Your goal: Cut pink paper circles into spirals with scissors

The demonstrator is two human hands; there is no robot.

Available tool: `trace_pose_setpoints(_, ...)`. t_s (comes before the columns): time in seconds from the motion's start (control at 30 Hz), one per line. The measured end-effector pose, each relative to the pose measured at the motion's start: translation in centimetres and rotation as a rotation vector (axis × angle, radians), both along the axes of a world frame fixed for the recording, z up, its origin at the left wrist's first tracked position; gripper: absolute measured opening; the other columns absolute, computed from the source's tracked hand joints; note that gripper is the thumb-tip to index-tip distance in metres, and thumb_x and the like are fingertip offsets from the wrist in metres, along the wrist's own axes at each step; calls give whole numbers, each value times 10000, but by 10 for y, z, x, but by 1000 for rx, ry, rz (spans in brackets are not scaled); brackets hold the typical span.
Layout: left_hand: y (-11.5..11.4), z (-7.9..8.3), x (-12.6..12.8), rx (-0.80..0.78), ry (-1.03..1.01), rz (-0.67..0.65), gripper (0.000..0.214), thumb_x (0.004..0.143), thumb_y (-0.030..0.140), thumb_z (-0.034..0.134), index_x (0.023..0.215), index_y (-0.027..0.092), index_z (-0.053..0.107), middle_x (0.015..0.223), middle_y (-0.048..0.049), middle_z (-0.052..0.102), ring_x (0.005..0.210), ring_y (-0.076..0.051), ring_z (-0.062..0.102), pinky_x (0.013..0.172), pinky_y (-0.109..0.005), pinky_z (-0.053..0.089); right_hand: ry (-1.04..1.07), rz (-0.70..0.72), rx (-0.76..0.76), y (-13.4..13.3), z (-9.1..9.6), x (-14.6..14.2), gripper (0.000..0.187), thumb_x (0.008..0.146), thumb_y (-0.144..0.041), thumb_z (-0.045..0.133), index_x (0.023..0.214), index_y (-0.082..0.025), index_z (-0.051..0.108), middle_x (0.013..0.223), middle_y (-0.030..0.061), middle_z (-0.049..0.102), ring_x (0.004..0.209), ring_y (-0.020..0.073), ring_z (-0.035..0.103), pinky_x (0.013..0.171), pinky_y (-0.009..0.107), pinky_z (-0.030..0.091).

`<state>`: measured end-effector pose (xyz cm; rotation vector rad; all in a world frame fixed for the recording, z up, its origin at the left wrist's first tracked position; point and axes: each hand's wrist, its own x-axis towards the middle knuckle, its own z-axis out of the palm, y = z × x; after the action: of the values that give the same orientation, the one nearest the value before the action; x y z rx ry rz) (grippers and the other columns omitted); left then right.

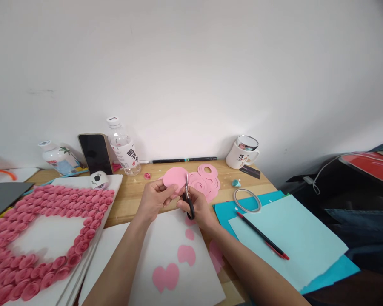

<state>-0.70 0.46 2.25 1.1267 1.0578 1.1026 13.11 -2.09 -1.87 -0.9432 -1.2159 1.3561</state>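
My left hand (155, 199) pinches a pink paper circle (175, 176) by its lower edge, above the wooden table. A pair of scissors (189, 204) with black handles is gripped in my right hand (200, 206). Its blades point away from me and meet the circle's right edge; whether they are cutting cannot be made out. Behind and to the right lies a pile of pink paper spirals (207, 180). Below my hands, pink paper scraps (166, 277), one heart-shaped, rest on a white sheet (147, 263).
At left, rolled pink paper flowers (79, 244) frame a white board (51, 238). A phone (96, 154) and a plastic bottle (124, 148) stand by the wall. Rightward are a mug (238, 156), a tape ring (258, 207), blue sheets (293, 238) and a pen (261, 235).
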Motion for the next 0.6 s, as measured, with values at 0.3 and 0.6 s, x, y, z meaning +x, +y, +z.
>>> trace_pose_setpoints(0.3, 0, -1, -1, 15, 13, 19, 280, 632, 291, 704, 512, 145, 496, 416, 60, 479, 335, -21, 343, 362, -176, 245, -22, 1, -15, 0, -3, 0, 246, 673, -307, 664, 810, -180, 504, 516, -77, 410, 464, 72, 353, 437, 195, 262)
trace_pose_setpoints(0.6, 1, -1, -2, 42, -10, 16, 304, 665, 304, 694, 512, 153, 478, 395, 61, 475, 331, -32, 364, 369, -182, 280, -14, 11, -36, 0, -7, 1, 227, 680, -301, 657, 791, -178, 503, 504, -73, 457, 434, 68, 382, 420, 190, 283)
